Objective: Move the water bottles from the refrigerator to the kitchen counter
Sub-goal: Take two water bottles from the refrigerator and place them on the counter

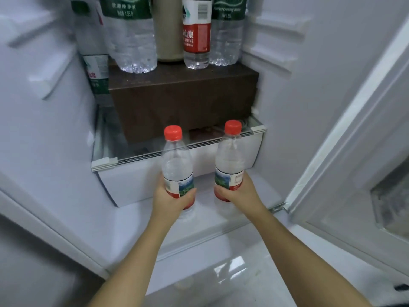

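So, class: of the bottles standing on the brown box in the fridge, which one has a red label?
The small bottle between the tan container and the right-hand large bottle; both large bottles wear green labels.

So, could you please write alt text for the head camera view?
Two bare hands, left hand and right hand, each hold an upright red-capped water bottle, left bottle and right bottle, before an open refrigerator. More bottles stand on a brown box inside.
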Motion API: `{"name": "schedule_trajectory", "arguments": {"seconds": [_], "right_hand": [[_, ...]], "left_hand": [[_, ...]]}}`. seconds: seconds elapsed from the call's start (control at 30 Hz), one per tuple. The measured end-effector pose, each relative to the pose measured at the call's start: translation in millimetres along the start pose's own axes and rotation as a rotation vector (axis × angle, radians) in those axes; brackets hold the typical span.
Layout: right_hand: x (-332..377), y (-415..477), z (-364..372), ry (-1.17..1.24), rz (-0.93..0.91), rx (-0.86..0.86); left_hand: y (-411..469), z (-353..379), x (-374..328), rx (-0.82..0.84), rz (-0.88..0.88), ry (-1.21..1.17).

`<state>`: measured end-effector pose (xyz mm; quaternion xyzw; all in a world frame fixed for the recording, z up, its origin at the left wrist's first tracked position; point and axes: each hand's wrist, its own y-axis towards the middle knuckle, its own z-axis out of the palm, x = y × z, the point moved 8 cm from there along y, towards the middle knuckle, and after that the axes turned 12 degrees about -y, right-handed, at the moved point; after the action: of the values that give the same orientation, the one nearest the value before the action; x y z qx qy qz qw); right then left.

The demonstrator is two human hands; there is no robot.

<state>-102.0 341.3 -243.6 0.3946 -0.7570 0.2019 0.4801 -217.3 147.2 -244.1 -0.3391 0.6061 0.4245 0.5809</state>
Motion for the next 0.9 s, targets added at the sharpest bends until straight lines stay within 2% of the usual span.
{"name": "schedule_trajectory", "arguments": {"seconds": [0.2,0.43,0.9], "right_hand": [[-6.8,-35.8,-23.6,0.028,0.04,-0.082],[-20.6,-108.0,-68.8,0.062,0.105,-0.15],[-74.4,-341.2,-167.8,0.04,0.293,-0.423]], "left_hand": [[-24.7,16.7,-18.2,0.025,0.034,0.024],[-86.0,73.1,-22.1,0.222,0.029,0.024],[-262.2,163.3,-26.2,0.532,-0.041,-0.001]]}}
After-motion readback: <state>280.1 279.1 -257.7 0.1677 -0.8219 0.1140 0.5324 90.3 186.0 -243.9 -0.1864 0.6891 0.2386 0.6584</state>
